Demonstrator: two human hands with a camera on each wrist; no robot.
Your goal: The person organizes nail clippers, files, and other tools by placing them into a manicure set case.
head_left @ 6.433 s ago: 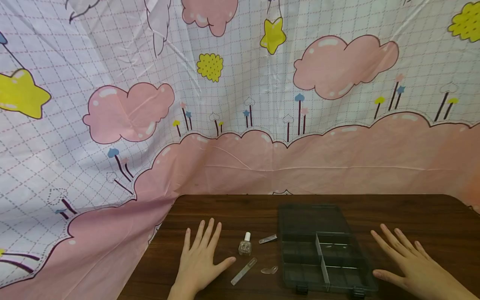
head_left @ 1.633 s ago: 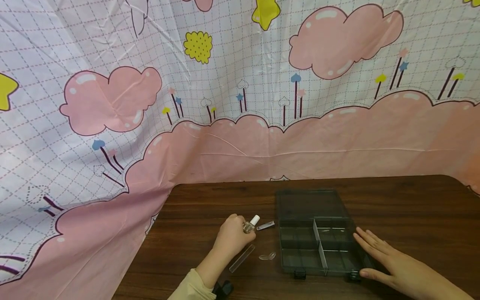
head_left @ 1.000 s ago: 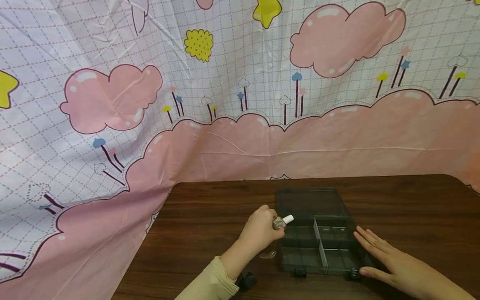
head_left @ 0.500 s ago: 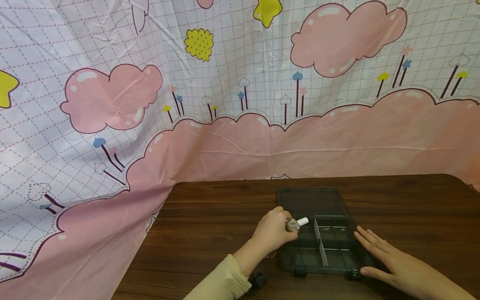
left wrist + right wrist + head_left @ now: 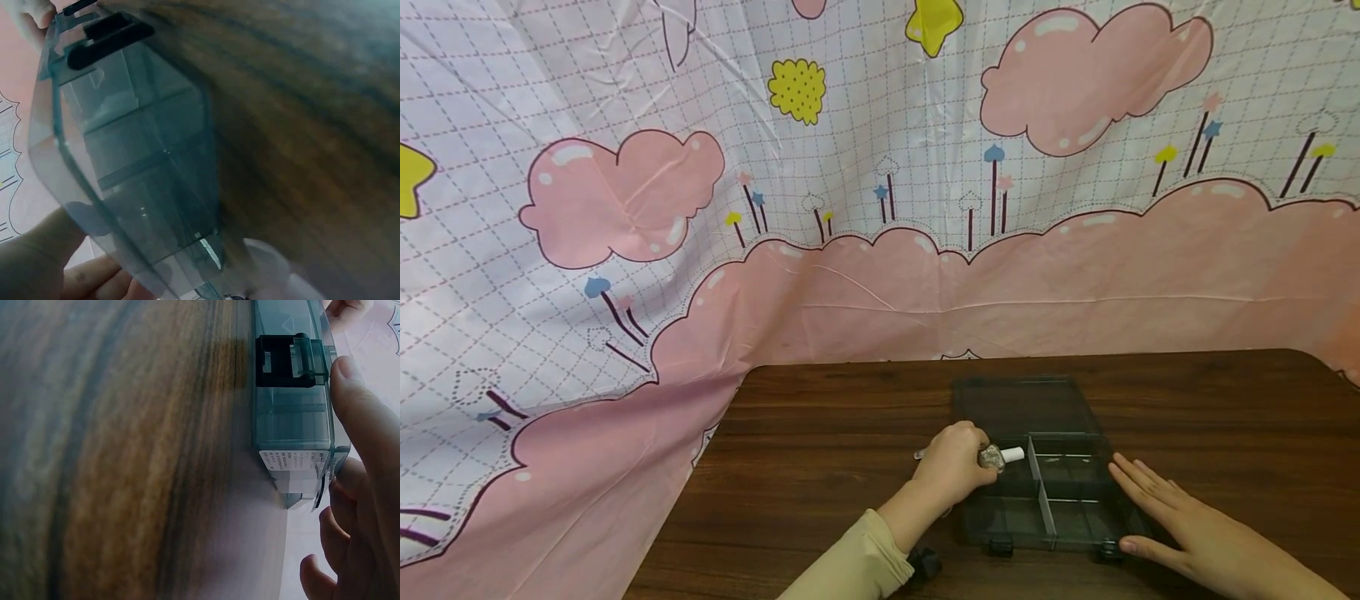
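Note:
My left hand [image 5: 953,460] pinches a small nail polish bottle [image 5: 992,457] with a white cap and glittery contents. It holds the bottle tilted, cap pointing right, over the back left compartment of a dark see-through divided box [image 5: 1011,518]. In the left wrist view, fingers show past the wall of the box [image 5: 150,137], and the bottle is hidden. My right hand [image 5: 1180,512] rests at the right edge of the box, fingers extended; in the right wrist view the thumb [image 5: 353,381] lies at the rim near a black latch [image 5: 284,360].
The box's lid [image 5: 1018,404] lies folded back behind it. White dividers [image 5: 1041,492] part the front section. One end of a nail clipper [image 5: 919,454] shows left of my left hand. My left forearm [image 5: 917,504] covers the spot where a flat clear strip lay.
My left hand has picked the bottle up from the table and carried it right over the box, lowering slightly in the last half second. My right hand has come left to the box's edge.

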